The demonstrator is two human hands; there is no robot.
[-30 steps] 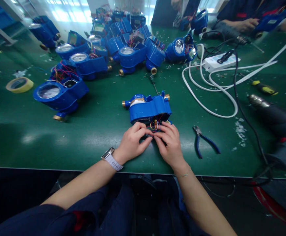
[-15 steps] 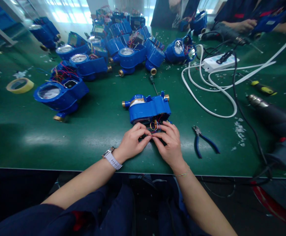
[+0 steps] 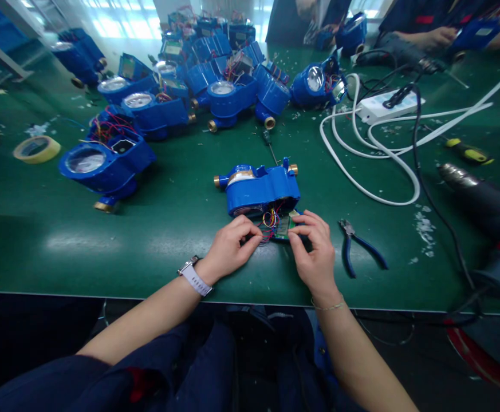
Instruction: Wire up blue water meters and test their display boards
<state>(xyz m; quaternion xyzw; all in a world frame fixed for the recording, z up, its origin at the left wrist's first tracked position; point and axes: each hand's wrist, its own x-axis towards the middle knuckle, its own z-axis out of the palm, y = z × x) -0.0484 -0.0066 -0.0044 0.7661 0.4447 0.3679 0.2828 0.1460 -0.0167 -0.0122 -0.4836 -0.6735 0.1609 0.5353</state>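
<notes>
Head view: the left hand (image 3: 232, 245) pinches thin wires (image 3: 268, 233) between thumb and forefinger. Just right of its fingertips lies a green board (image 3: 283, 227), touched near its right edge by the right hand (image 3: 315, 252); whether those bent fingers grip it, I cannot tell. The blue meter (image 3: 256, 193) lies just beyond both hands, wires at its near side. Cutters (image 3: 348, 230) lie spread to the right hand's right.

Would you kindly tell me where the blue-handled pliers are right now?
In the head view, the blue-handled pliers lie on the green tabletop, right of centre, just to the right of the right hand.
</notes>
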